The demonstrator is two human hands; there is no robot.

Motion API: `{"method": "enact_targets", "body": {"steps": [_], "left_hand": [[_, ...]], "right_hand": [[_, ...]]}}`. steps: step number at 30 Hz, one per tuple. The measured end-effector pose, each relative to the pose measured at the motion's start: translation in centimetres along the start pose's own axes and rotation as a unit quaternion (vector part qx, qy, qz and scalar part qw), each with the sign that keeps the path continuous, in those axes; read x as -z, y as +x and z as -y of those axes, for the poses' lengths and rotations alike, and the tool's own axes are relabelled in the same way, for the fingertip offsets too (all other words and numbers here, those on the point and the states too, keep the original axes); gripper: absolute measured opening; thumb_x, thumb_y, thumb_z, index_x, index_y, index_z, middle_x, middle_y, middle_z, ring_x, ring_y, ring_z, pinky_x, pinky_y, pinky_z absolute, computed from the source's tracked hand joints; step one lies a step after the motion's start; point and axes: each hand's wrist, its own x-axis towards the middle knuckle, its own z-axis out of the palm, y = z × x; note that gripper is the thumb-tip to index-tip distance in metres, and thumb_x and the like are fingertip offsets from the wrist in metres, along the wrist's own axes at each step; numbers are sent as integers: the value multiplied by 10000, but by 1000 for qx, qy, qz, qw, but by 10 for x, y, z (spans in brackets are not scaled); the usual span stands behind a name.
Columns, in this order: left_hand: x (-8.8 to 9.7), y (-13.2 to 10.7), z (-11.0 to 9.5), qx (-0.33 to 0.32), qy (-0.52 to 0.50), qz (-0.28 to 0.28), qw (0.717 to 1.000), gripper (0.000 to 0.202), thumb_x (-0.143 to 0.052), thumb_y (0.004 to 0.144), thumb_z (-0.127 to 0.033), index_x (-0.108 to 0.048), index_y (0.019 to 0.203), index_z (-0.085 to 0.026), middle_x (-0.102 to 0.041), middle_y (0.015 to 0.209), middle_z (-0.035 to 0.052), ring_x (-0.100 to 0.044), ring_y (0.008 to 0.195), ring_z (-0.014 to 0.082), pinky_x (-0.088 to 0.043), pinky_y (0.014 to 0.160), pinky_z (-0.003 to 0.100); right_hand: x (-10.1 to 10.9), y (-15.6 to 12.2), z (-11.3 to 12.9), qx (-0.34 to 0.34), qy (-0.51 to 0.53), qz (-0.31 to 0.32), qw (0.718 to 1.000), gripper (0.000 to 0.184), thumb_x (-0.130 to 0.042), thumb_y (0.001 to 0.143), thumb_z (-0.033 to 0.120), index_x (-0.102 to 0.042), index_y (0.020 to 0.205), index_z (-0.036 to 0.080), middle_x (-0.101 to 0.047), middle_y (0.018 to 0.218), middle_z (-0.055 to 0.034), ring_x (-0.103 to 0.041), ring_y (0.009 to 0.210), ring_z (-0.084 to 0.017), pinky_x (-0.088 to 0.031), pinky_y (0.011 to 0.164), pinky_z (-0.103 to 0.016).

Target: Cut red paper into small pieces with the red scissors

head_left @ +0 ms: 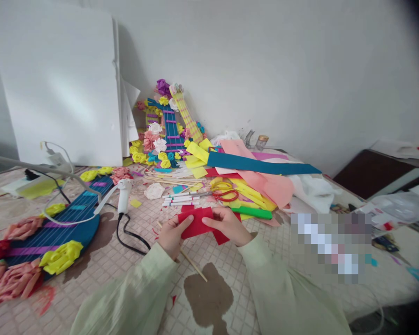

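Observation:
A piece of red crepe-like paper point(197, 222) is stretched between my two hands over the middle of the table. My left hand point(171, 235) pinches its left end, thumb on top. At the right end, my right hand point(229, 225) grips it the same way. Another red strip point(221, 237) hangs below by the right fingers; whether it is the same piece I cannot tell. A thin wooden stick point(195, 266) slants out beneath my left hand and lies over a brown patch point(209, 295) on the tabletop. Both sets of curled fingers are partly behind the paper.
Red-handled scissors point(226, 194), white markers point(179, 200) and a green cutter-like tool point(253, 213) lie just beyond my hands. To the left are a white glue gun point(124, 195) with cords and a blue guitar-shaped craft point(80, 218). Coloured paper point(261, 164) is piled behind.

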Motion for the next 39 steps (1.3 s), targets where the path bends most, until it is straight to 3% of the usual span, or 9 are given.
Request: {"method": "enact_targets", "body": {"steps": [10, 17, 26, 33, 39], "left_hand": [[-1, 0, 0, 2, -31, -9, 999, 63, -702, 645, -70, -714, 697, -103, -728, 681, 57, -663, 586, 134, -540, 578, 204], [-2, -1, 0, -2, -30, -5, 1000, 97, -753, 608, -120, -714, 696, -106, -727, 680, 53, -661, 588, 133, -536, 574, 196], [0, 0, 1, -2, -24, 0, 1000, 180, -797, 545, -162, -715, 695, -103, -729, 691, 58, -660, 595, 132, -534, 585, 196], [0, 0, 0, -3, -18, -1, 1000, 138, -775, 576, -135, -712, 696, -106, -728, 689, 55, -663, 595, 140, -542, 597, 214], [1, 1, 1, 7, -13, -8, 1000, 77, -713, 646, -96, -705, 723, -97, -727, 695, 65, -666, 600, 142, -538, 611, 218]], "right_hand": [[-4, 1, -2, -13, 47, -12, 999, 293, -694, 672, 424, -645, 795, 163, -639, 774, -26, -577, 729, -166, -454, 649, -285], [-8, 1, 2, -40, 75, -15, 996, 267, -684, 684, 404, -606, 738, 154, -593, 628, 12, -524, 508, -108, -408, 495, -248], [-7, 1, 3, -37, 78, -9, 996, 285, -690, 671, 418, -607, 737, 153, -612, 690, -2, -545, 599, -125, -431, 542, -255], [-6, 1, 2, -26, 50, -12, 998, 250, -667, 705, 389, -568, 661, 164, -565, 613, 17, -509, 539, -113, -398, 513, -250], [-6, 1, -2, -20, 54, -1, 998, 230, -660, 715, 390, -594, 705, 170, -586, 636, 3, -528, 579, -128, -402, 537, -256]]}}
